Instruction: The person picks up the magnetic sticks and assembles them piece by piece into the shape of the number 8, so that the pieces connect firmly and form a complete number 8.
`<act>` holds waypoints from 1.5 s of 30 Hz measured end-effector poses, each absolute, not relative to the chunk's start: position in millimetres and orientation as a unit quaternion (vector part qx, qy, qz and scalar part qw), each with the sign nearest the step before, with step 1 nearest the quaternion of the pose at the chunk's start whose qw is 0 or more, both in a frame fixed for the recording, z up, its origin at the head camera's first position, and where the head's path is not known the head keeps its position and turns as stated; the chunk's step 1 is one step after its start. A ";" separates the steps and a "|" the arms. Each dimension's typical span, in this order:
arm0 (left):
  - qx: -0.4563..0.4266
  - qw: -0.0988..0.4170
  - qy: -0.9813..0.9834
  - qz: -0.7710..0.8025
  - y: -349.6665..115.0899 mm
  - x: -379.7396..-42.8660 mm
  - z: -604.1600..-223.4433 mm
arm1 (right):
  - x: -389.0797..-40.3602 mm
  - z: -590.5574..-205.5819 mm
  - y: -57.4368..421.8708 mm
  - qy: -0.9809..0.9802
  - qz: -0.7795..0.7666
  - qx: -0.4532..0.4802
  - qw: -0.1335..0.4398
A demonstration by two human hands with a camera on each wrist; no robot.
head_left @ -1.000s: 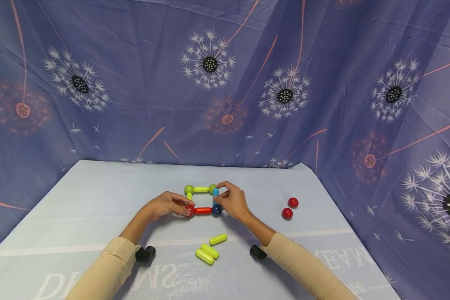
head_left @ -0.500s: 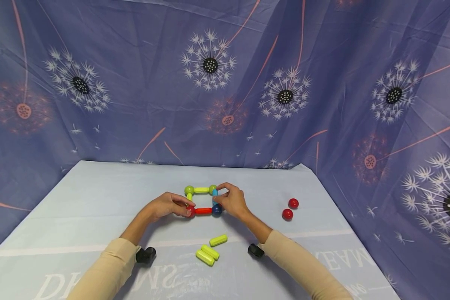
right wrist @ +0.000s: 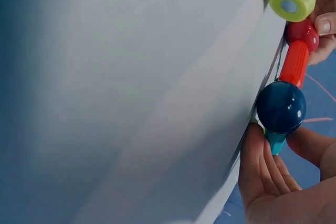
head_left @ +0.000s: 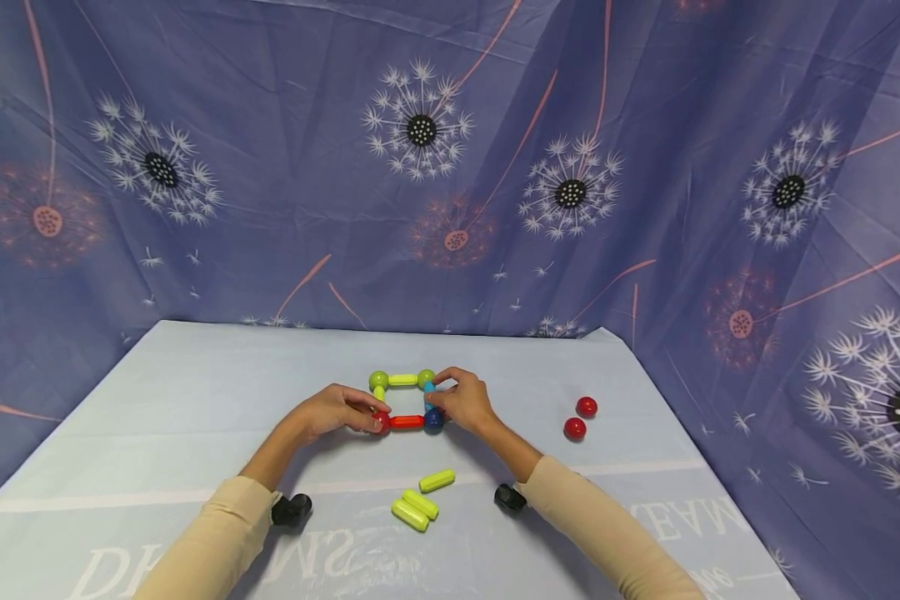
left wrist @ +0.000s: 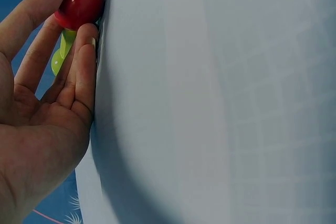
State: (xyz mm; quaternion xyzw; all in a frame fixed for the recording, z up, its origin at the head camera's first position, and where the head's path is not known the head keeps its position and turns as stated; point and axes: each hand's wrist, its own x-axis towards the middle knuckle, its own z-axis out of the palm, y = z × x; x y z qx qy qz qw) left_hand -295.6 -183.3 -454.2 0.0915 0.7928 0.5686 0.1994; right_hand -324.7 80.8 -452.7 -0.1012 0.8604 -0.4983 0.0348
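Note:
A four-sided frame of rods and balls lies flat on the table. At its near left corner my left hand (head_left: 337,410) pinches the red ball (left wrist: 81,4) between thumb and fingers. A red rod (head_left: 407,422) runs from there to the dark blue ball (right wrist: 281,107). My right hand (head_left: 467,402) holds the light blue rod (head_left: 430,395) on the right side, thumb and fingers close to the dark blue ball and partly hiding the rod. Its upper finger reaches the far right green ball (head_left: 426,377). A yellow-green rod (head_left: 402,380) joins it to the far left green ball (head_left: 378,380).
Several loose yellow-green rods (head_left: 410,515) lie nearer to me. Two red balls (head_left: 575,429) sit off to the right. Black wrist devices (head_left: 291,510) hang by both sleeves. A patterned purple-blue cloth (head_left: 450,167) stands behind the table (head_left: 270,358).
The light blue rod's far end has swung slightly left and now sits by the far right green ball. My right hand has shifted a little with it; my left hand stays put.

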 end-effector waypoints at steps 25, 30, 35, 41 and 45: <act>0.085 0.193 0.798 0.565 -182.6 -295.3 -457.1 | -323.9 -455.2 79.0 0.864 -0.494 -0.092 0.033; 0.098 0.196 0.797 0.563 -184.9 -293.8 -456.7 | -324.6 -455.2 79.1 0.867 -0.488 -0.088 0.036; 0.118 0.198 0.797 0.558 -190.3 -290.5 -455.9 | -324.4 -454.4 80.3 0.869 -0.485 -0.087 0.047; 0.106 0.186 0.791 0.574 -190.5 -288.6 -457.1 | -320.6 -450.2 83.4 0.866 -0.490 -0.084 0.051; 0.093 0.175 0.791 0.579 -188.2 -288.0 -457.6 | -317.2 -446.9 87.0 0.868 -0.485 -0.086 0.062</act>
